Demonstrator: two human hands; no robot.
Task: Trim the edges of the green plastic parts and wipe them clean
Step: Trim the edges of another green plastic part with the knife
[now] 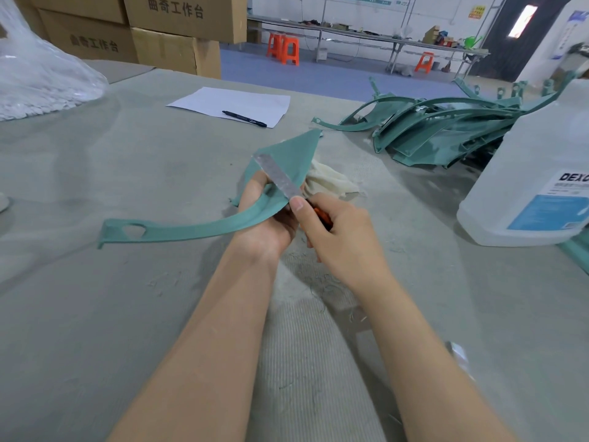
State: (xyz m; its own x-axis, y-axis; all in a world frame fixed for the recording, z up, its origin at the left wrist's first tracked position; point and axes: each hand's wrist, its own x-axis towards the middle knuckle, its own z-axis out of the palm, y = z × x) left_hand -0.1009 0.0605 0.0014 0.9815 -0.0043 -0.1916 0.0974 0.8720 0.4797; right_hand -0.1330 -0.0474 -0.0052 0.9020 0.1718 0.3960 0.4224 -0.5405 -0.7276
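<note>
My left hand grips a green plastic part from below, near where its long curved arm widens into a triangular panel. The arm reaches left and ends in a tab with a hole. My right hand holds a knife by its orange handle, thumb pressed at the base of the flat metal blade. The blade lies across the green panel. A cream cloth lies crumpled on the table just behind the part.
A pile of green parts lies at the right rear. A large clear jug with a blue label stands at the right. Paper with a black marker lies further back. A plastic bag and cardboard boxes are at the far left.
</note>
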